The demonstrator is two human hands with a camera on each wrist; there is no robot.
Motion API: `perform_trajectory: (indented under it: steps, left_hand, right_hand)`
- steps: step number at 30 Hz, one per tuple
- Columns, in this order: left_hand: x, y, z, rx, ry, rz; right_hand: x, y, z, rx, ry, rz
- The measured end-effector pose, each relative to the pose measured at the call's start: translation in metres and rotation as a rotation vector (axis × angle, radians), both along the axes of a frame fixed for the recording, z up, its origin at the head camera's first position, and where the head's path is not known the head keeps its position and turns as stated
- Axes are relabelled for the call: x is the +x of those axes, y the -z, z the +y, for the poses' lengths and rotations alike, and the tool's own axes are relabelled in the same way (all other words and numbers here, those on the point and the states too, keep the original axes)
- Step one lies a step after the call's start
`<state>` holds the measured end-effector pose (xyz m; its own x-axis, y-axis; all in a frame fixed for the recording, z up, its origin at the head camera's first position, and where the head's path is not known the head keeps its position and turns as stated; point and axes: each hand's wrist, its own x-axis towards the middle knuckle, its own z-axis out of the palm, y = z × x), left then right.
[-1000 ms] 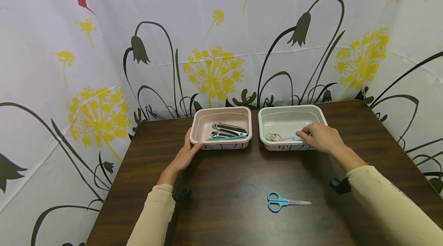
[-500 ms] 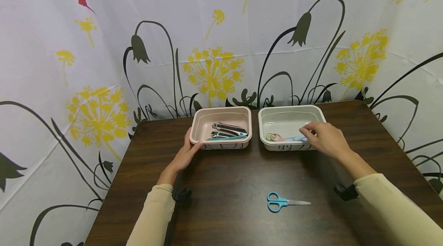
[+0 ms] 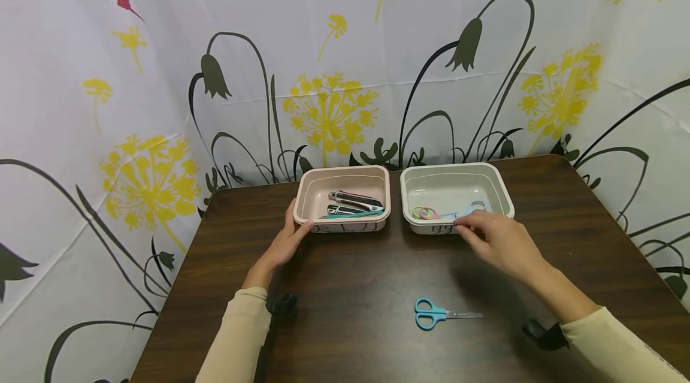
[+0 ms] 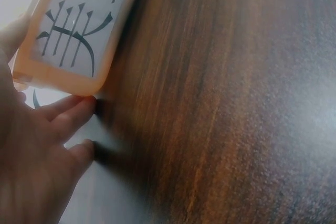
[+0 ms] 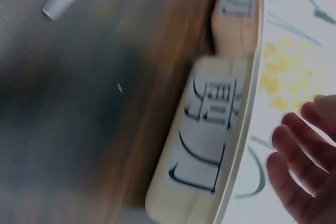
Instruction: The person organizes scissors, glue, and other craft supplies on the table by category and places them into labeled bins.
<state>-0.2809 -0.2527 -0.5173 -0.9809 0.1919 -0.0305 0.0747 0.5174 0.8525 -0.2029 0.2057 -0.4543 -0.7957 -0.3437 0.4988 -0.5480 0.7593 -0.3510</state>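
Note:
My left hand (image 3: 284, 246) grips the front left corner of a pink bin (image 3: 342, 222), thumb at the front rim and fingers along the side. Inside that bin lie several utility knives (image 3: 356, 198), one of them teal (image 3: 360, 214). Over the front rim of a white bin (image 3: 456, 169) is my right hand (image 3: 504, 242), its fingers loosely bent and holding nothing in the right wrist view. Light blue scissors (image 3: 476, 207) and a pink and green looped handle (image 3: 426, 213) lie in the white bin. Blue-handled scissors (image 3: 431, 314) lie on the table.
Both bins stand side by side near the back edge of the dark wooden table (image 3: 345, 275), with a narrow gap between them. Labels with dark lettering (image 4: 73, 30) are on their fronts. A flower-printed curtain (image 3: 323, 41) hangs behind.
My right hand has drawn back toward the front rim of the white bin, uncovering the light blue scissors' handle. The left hand stays at the pink bin.

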Motion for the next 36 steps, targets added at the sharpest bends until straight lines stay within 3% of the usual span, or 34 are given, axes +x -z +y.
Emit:
perform_trajectory:
  steps: [8, 13, 16, 23, 36]
  left_hand:
    - [0.001, -0.001, 0.002, -0.001, -0.007, -0.002]
    - [0.001, 0.000, 0.002, -0.019, -0.012, -0.002]
    - [0.005, -0.007, 0.003, 0.003, -0.010, -0.024]
    - [0.019, -0.039, 0.013, 0.000, 0.017, -0.047]
    - [0.020, -0.041, 0.013, 0.003, 0.024, -0.047]
  right_hand:
    - [0.038, 0.023, -0.015, 0.261, -0.201, -0.271]
    - [0.054, 0.039, -0.017, 0.343, -0.269, -0.362]
    - [0.061, 0.045, -0.019, 0.350, -0.283, -0.357]
    - [0.071, 0.054, -0.020, 0.335, -0.296, -0.271]
    - [0.078, 0.068, -0.023, 0.280, -0.285, -0.146]
